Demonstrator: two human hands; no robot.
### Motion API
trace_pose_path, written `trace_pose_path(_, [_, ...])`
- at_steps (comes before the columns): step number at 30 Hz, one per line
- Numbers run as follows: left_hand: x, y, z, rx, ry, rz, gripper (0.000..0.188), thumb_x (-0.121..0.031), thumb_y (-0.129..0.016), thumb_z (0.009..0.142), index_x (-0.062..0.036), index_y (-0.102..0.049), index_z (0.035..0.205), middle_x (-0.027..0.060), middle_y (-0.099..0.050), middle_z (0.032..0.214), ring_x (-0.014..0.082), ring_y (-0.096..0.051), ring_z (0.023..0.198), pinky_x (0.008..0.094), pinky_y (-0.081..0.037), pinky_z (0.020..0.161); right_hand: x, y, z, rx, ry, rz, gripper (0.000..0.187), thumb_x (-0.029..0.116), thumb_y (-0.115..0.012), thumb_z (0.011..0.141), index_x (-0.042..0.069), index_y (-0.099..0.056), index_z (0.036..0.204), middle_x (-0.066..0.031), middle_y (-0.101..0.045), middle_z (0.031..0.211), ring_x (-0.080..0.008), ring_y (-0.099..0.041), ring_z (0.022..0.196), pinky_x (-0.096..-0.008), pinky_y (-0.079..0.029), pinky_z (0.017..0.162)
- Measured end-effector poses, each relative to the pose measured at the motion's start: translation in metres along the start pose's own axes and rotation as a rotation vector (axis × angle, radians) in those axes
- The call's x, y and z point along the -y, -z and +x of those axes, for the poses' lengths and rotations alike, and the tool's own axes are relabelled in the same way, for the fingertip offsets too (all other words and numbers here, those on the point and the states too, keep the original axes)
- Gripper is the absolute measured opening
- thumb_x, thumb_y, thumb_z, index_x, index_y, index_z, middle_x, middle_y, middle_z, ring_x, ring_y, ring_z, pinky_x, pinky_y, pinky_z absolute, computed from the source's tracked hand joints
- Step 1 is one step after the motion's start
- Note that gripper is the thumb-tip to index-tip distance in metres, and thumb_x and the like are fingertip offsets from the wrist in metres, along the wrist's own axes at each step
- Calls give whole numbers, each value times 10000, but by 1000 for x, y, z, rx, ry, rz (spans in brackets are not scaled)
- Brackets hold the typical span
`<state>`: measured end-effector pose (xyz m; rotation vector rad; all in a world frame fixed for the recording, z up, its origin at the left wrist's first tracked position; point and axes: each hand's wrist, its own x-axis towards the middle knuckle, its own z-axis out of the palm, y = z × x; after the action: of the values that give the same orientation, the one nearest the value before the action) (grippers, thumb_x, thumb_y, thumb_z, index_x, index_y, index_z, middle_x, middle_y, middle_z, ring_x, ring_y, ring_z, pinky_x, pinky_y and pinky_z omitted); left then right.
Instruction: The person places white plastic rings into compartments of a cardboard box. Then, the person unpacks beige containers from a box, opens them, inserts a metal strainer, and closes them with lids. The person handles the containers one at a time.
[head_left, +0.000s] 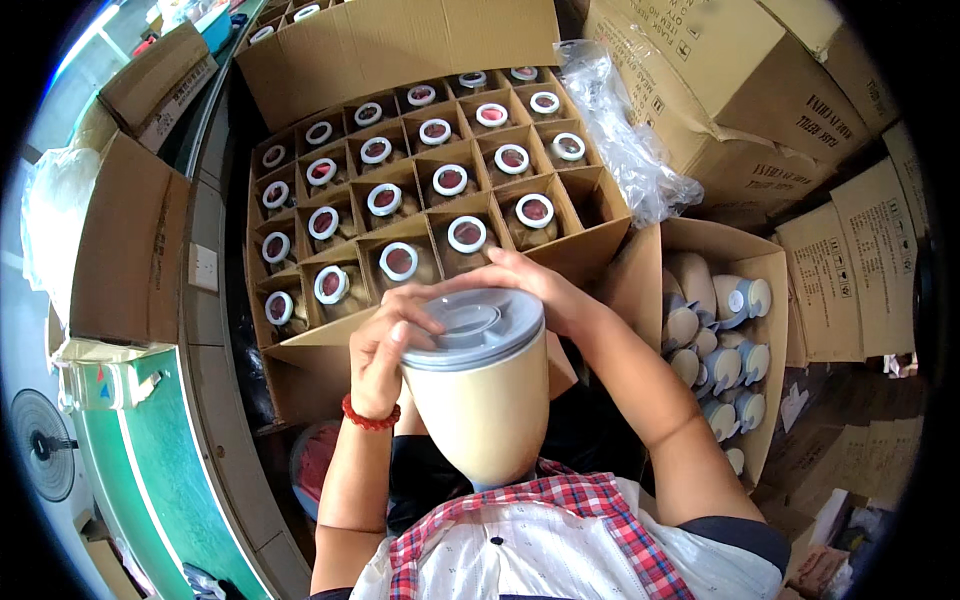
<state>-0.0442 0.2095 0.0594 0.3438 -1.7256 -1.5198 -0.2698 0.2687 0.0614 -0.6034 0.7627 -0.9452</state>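
Observation:
A cream vacuum flask (478,415) with a grey-blue round base (470,335) lies between my forearms, narrowing toward my apron. Its base faces up and away from me. My left hand (390,340) is closed on the near left of the base, fingers bent over its rim and face. Curving round the base's far right side, my right hand (530,285) rests against it. Just beyond stands a divided carton (590,245), its cells holding several bottle-like pieces (400,262) with white ring tops and dark red centres.
At my right, an open carton (772,400) holds several cream flasks with grey-blue parts. Clear plastic wrap (640,150) hangs over the divided carton's right edge. Large cardboard boxes (740,110) are stacked behind. On the left are a green-topped table (165,440) and a fan (42,443).

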Motion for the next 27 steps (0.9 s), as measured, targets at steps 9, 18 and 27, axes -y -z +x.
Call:
trace_pose_path(9, [-33, 10, 17, -119, 253, 41, 411, -308, -487, 969, 52, -656, 1071, 157, -608, 1218, 221, -574, 1106, 342, -442, 970, 24, -9, -24, -307, 332, -637, 509, 376, -393, 989, -42, -562, 1227, -214, -592, 1234, -288, -588, 1133, -387, -448, 961])
trace_pose_path(18, [-23, 5, -31, 15, -56, -54, 226, -224, -551, 946, -60, -702, 986, 95, -664, 1087, 255, -533, 1154, 464, -299, 1056, 10, -30, -55, -133, 197, -755, 702, 513, -295, 972, -86, -523, 1257, -199, -558, 1273, -281, -514, 1207, -385, -345, 1053])
trace_pose_path(27, [-71, -72, 23, -102, -311, 798, 283, -298, -569, 919, -35, -673, 939, 150, -635, 905, 279, -610, 906, 372, -468, 788, 1, -32, 8, -90, 245, -136, 732, 536, -232, 974, -85, -549, 1196, -239, -589, 1199, -313, -550, 1137, -396, -383, 1020])
